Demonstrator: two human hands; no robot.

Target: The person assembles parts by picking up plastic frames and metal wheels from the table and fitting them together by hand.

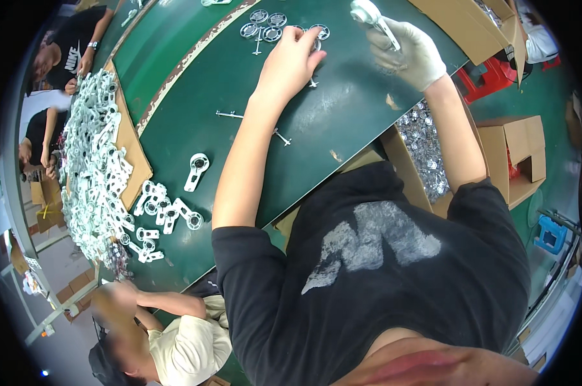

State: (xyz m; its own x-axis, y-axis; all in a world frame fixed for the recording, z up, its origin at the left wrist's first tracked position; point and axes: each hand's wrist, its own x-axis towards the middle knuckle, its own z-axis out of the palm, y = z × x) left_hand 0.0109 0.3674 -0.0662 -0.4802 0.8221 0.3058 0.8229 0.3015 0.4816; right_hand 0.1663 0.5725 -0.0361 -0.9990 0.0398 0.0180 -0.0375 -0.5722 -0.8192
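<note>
White-gloved right hand point(406, 56) is gripping a white ring-headed part point(367, 11) over the bench point(329, 122); left hand point(291, 63) is reaching among grey rings point(273, 33) toward the chipped far edge point(176, 72), can't tell if pinching any.

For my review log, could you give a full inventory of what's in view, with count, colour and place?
Table: one, green, centre
Held part: one, white, top
Discs: about seven, grey, top centre
Pins: at least four, silver, table
Loose parts: several, white, table's left
Pile: uncountable parts, white, far left
Cardboard: one sheet, brown, beside pile
Parts box: one, brown, silver pieces inside, right of centre
Other boxes: several, brown, mostly right
Red plastic item: one, upper right
Co-workers: at least three, dark and cream tops, left
Shirt: one, black, bottom
Left hand: one, bare, at discs
Right hand: one, white-gloved, grip on held part
</note>
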